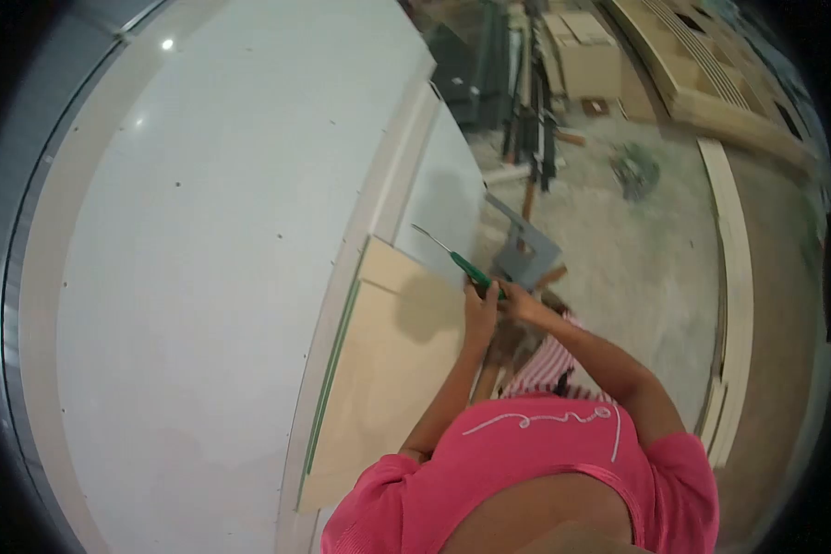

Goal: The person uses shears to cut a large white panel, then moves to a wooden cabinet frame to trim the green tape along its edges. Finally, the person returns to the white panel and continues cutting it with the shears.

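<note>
Concrete floor [656,268] right of white panel [203,258]. I see left hand [481,310], right hand [517,303] closed around green-handled tool [469,267]; likely readying, next needs steady grip.

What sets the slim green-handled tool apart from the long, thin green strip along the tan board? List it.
The slim green-handled tool is in the left hand and right hand; the long, thin green strip lies along the edge of the flat tan board. The tool ends in a thin, pale shaft; the strip shows green throughout. The tool looks much shorter than the strip. Both are slender.
</note>
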{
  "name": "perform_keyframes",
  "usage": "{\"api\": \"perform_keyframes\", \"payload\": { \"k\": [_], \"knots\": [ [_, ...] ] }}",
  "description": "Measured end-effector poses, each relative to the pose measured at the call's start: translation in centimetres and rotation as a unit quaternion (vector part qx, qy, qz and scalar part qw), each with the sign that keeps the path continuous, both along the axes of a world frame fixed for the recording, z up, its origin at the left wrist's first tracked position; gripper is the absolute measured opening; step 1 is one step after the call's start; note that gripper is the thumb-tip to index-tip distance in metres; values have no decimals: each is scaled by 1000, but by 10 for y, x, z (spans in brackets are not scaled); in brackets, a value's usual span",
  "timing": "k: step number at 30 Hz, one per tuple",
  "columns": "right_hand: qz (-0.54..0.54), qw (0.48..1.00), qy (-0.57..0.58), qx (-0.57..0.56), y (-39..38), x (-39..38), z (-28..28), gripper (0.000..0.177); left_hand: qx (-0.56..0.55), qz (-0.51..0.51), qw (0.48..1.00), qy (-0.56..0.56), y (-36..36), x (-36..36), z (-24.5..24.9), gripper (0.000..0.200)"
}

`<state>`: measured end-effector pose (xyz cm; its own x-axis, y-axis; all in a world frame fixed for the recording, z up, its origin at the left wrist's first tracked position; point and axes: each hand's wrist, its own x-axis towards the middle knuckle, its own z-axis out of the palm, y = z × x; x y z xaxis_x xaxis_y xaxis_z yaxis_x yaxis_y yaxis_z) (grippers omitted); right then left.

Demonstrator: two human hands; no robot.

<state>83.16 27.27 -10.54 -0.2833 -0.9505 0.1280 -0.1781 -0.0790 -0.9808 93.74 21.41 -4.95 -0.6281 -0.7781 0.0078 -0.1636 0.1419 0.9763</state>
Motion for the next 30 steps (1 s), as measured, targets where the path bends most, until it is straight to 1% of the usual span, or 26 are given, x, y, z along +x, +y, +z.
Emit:
{"api": "perform_keyframes", "payload": {
  "k": [1, 3, 5, 6, 7, 8, 10, 11, 13, 15, 17, 19, 21, 23, 24, 26, 27, 29, 30],
  "knots": [
    [14, 1000, 18, -11, -16, -16, 13, 53, -11, 14, 1000, 18, -16, -15, 10, 59],
    [48, 990, -60, 118, -40, -50, 44, 53, -5, -4, 1000, 26, -39, -47, 32, 63],
    [78, 994, -41, 71, -73, -82, 56, 55, -3, 15, 997, 69, -69, -76, 32, 66],
    [85, 995, -13, 49, -78, -89, 52, 54, -16, 49, 996, 77, -71, -84, 30, 68],
    [95, 995, 16, 17, -103, -108, 56, 54, -37, 86, 992, 88, -88, -102, 33, 70],
    [121, 992, 41, -6, -137, -132, 83, 54, -61, 111, 986, 111, -116, -123, 51, 70],
    [153, 987, -10, 38, -154, -143, 133, 51, -116, 152, 980, 48, -130, -133, 78, 70],
    [174, 984, -4, 30, -169, -151, 151, 51, -124, 173, 976, 50, -143, -141, 92, 70],
    [163, 985, 32, 34, -211, -178, 193, 48, -160, 166, 969, 85, -178, -167, 134, 68],
    [135, 982, 77, -107, -248, -187, 234, 45, -166, 156, 969, 97, -193, -180, 205, 62],
    [136, 982, 18, -130, -281, -196, 293, 42, -236, 204, 944, 106, -214, -197, 270, 56],
    [142, 966, 26, -214, -313, -198, 351, 40, -293, 211, 916, 174, -245, -204, 322, 52],
    [141, 956, 45, -253, -348, -199, 399, 41, -359, 258, 881, 171, -269, -212, 368, 51],
    [180, 956, 18, -230, -365, -198, 448, 42, -373, 295, 870, 131, -283, -214, 413, 46],
    [192, 953, 19, -234, -379, -198, 462, 42, -377, 306, 864, 129, -294, -214, 428, 46],
    [205, 958, -2, -202, -402, -197, 484, 43, -352, 299, 875, 147, -314, -217, 451, 41],
    [215, 954, -2, -208, -407, -198, 491, 43, -358, 307, 870, 146, -324, -219, 455, 41],
    [224, 951, -39, -211, -418, -203, 498, 43, -403, 351, 837, 115, -345, -225, 461, 43],
    [230, 949, -39, -210, -424, -205, 500, 43, -403, 358, 835, 113, -350, -229, 463, 43]
  ]
}}
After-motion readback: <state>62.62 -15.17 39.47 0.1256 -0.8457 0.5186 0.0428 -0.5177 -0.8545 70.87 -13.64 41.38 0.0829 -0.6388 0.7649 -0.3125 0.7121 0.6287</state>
